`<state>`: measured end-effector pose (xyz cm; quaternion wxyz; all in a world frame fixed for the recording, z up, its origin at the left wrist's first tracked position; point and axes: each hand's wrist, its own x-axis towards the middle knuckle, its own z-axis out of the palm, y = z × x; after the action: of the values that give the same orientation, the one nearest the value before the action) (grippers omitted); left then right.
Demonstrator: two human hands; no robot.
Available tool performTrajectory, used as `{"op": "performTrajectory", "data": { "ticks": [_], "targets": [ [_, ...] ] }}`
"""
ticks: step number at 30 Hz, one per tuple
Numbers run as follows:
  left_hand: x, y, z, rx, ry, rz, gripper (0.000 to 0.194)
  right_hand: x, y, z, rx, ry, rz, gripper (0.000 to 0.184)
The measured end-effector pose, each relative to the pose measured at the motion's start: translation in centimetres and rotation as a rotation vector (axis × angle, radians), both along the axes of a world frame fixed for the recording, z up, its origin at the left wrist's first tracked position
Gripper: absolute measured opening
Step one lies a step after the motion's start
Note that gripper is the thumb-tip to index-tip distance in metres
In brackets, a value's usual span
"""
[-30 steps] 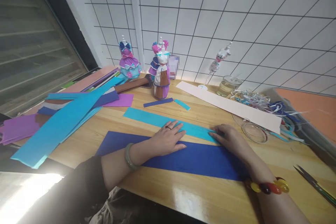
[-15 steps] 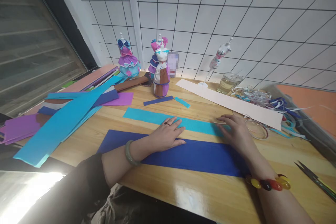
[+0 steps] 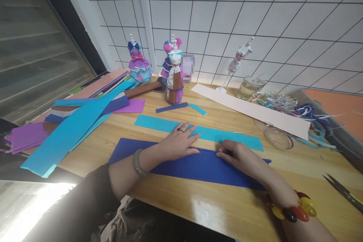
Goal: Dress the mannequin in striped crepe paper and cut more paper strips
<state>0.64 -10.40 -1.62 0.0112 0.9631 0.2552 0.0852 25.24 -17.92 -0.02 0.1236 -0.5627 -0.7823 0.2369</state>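
A long dark blue paper sheet (image 3: 198, 166) lies across the wooden table (image 3: 221, 204) in front of me. Just behind it lies a narrower light blue paper strip (image 3: 227, 136). My left hand (image 3: 178, 141) rests flat with fingers spread, partly on the light blue strip and partly on the dark blue sheet. My right hand (image 3: 236, 153) lies on the dark blue sheet's upper edge, its fingers curled and pressed to the paper. A green bangle is on my left wrist and a beaded bracelet on my right.
Small dressed mannequin dolls (image 3: 174, 77) stand at the back by the tiled wall. Loose coloured paper (image 3: 70, 128) is piled at the left. A white strip (image 3: 255, 111), glass jar (image 3: 249, 87), glass lid (image 3: 279, 138) and ribbons (image 3: 286, 106) lie at the right; scissors (image 3: 343, 193) near the right edge.
My right hand slid right along the light blue strip, then came back left and down onto the dark blue sheet's upper edge. My left hand has stayed in place.
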Motion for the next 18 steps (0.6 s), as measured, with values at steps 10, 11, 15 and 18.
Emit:
{"op": "performTrajectory", "data": {
  "ticks": [10,11,15,18],
  "targets": [
    [-0.9,-0.2,2.9,-0.057,-0.023,-0.171,0.045,2.8,0.5,-0.8,0.143,-0.134,-0.140,0.021],
    [-0.8,-0.3,2.7,-0.062,-0.001,-0.194,0.042,2.9,0.7,-1.0,0.165,-0.133,-0.129,0.022],
    [-0.4,-0.5,2.0,-0.027,0.035,-0.206,0.036,2.6,1.0,-1.2,0.223,-0.095,-0.084,0.023],
    [-0.3,-0.6,1.6,-0.007,0.029,-0.213,0.039,1.5,0.6,-1.0,0.233,-0.058,-0.042,0.022]
  ]
}}
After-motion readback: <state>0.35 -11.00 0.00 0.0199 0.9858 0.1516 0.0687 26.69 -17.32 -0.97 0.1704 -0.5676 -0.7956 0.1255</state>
